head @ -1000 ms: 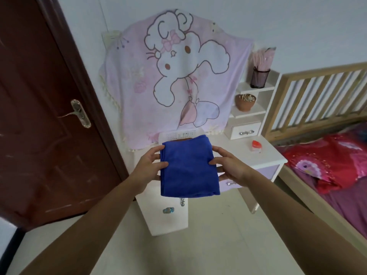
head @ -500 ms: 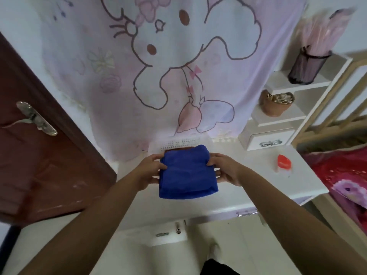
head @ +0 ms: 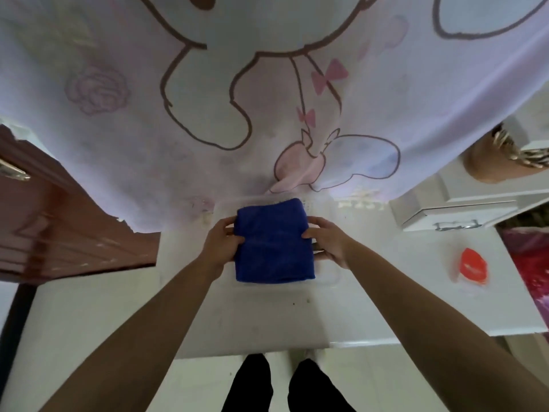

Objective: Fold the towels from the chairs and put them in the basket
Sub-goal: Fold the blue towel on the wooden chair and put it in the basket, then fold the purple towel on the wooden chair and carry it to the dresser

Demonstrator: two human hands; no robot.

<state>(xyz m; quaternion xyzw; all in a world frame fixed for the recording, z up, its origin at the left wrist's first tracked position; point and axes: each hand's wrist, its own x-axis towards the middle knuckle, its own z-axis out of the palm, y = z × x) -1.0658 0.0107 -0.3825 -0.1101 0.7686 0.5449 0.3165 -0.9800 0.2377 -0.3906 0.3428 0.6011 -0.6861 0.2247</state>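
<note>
Blue folded towel is pinched at both side edges by the left hand and right hand. White bench spreads wide around them, with a red thing well off to the right.

I see the left hand gripping the left edge of a folded blue towel and the right hand gripping its right edge, thumbs on top. The towel lies within the outline of a white basket on the desk; I cannot tell whether it touches the bottom. A pink cloth hangs behind. A red item lies well to the right. A door stands at left.
</note>
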